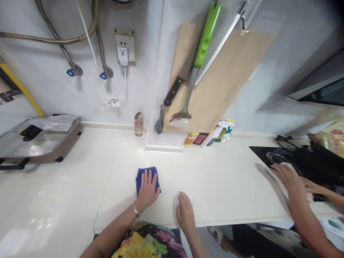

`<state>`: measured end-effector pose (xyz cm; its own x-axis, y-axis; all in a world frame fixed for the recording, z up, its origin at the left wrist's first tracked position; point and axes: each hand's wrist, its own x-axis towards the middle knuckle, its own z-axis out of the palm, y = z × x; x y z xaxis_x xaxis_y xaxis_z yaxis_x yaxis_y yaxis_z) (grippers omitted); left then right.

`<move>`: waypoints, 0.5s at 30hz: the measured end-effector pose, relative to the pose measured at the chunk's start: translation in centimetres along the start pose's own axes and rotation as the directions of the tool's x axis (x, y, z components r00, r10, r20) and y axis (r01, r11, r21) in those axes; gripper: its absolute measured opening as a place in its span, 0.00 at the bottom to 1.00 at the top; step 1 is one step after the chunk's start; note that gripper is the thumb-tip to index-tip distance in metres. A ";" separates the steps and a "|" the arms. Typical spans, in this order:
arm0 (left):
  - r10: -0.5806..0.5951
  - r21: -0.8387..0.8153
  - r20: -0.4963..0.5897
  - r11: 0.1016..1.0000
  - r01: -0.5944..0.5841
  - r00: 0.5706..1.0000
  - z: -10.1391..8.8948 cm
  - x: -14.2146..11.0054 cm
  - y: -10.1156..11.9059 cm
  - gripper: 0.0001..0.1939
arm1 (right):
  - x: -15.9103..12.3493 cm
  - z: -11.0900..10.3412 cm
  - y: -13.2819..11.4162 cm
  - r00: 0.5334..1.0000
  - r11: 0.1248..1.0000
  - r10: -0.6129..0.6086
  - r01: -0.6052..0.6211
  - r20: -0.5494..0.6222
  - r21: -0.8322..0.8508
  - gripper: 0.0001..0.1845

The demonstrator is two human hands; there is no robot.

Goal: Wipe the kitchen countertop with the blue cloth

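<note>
My left hand (147,190) lies flat with fingers spread on a folded blue cloth (139,179), pressing it against the white countertop (220,182). A silver bracelet is around that wrist. My right hand (185,212) rests near the counter's front edge, right of the cloth. Its fingers are loosely stretched and close together, and nothing shows in them.
A lidded electric pan (53,152) stands at the left. A cutting board (223,82), knife (174,89) and green-handled ladle (201,50) hang on the wall. Bottles (215,135) and a brown cup (139,124) stand behind. Another person's hands (291,175) are by the black cooktop (260,154).
</note>
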<state>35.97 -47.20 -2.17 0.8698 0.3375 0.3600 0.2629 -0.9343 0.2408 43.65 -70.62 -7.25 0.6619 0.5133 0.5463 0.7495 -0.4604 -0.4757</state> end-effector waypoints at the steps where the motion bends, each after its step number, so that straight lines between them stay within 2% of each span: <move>1: 0.005 0.022 0.013 1.000 -0.005 1.000 0.1 0.0 0.1 0.33 | 0.1 0.1 -0.3 1.000 1.000 0.000 0.000 0.001 -0.018 0.23; 9: 0.075 0.059 0.079 0.995 -0.079 0.994 -0.2 -0.1 -0.6 0.38 | 0.4 -0.3 -0.6 0.999 0.999 0.032 -0.032 0.021 -0.015 0.23; 15: 0.097 0.017 0.137 0.995 -0.100 0.986 -0.4 2.4 -2.6 0.35 | 0.5 -0.6 -1.0 0.996 0.997 0.079 -0.079 0.039 -0.007 0.21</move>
<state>37.21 -43.94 -1.55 0.9400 0.2264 0.2552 0.1816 -0.9653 0.1877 43.20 -70.34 -6.04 0.7191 0.5028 0.4797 0.6947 -0.5045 -0.5126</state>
